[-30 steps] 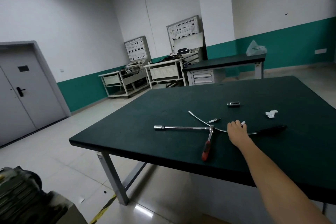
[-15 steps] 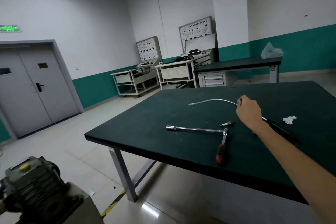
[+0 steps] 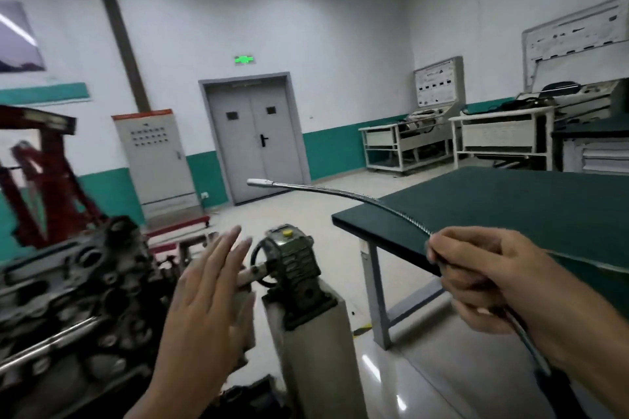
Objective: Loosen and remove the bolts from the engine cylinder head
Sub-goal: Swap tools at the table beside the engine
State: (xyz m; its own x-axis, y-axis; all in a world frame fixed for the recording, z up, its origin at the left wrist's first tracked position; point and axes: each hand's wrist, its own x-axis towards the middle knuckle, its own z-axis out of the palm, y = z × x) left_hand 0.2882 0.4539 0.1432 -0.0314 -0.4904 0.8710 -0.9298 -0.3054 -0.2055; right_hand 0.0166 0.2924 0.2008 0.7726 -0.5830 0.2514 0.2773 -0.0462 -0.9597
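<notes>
The grimy grey cast-metal engine cylinder head (image 3: 75, 289) sits at 8 o'clock in the view, low on the left, blurred by motion. Its top face shows round bores and a long bright rod across it. Whether any bolts are still seated there cannot be told.

The right hand (image 3: 483, 279), at 4 o'clock, is clenched around a silver flexible coiled-metal shaft tool (image 3: 357, 197). The tool arcs from the fist toward 11 o'clock and ends in a small cylindrical tip in mid-air, well apart from the engine. The left hand (image 3: 207, 292), near 7 o'clock, is released, with fingers straight and together and the palm turned toward the cylinder head. It holds nothing, and whether it touches anything cannot be told.

Just beside the left hand, toward 6 o'clock, a green ribbed gearbox with a yellow cap (image 3: 292, 258) stands on a grey post. A dark green-topped metal workbench (image 3: 510, 211) fills 3 o'clock, and a red steel stand (image 3: 44, 180) rises at 9 o'clock.

As a judgement, the tool looks like a pick-up wand rather than a wrench. That suggests the loosening is at least partly done and bolts wait to be lifted out. No removed bolt is visible anywhere, so the removal itself seems still ahead.
</notes>
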